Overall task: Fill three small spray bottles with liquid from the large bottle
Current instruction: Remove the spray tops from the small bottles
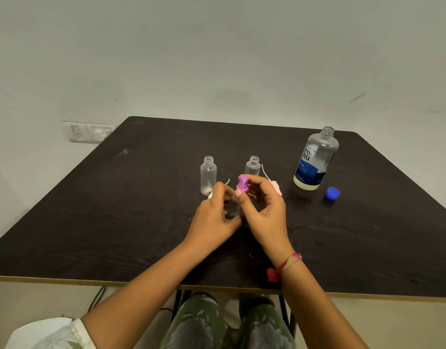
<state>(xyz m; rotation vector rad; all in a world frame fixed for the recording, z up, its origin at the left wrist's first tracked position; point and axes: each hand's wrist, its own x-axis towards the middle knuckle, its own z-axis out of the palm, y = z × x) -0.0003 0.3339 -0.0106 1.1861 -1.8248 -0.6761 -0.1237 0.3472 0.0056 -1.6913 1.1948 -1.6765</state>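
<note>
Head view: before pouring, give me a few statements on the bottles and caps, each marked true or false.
1. The large bottle is uncapped. True.
2. The blue cap lies left of the large bottle. False: it lies to its right.
3. The left rear bottle and the right rear bottle both stand open. True.
4. The purple sprayer lies beside the blue cap. False: the right hand pinches it atop the held bottle, which the left hand grips.

Mid-frame: left hand [211, 219] grips small bottle [231, 209], right hand [266, 210] pinches purple spray top [242, 183]. Behind: two open bottles [208, 176] [252, 167]. Right: large bottle [315, 159].
</note>
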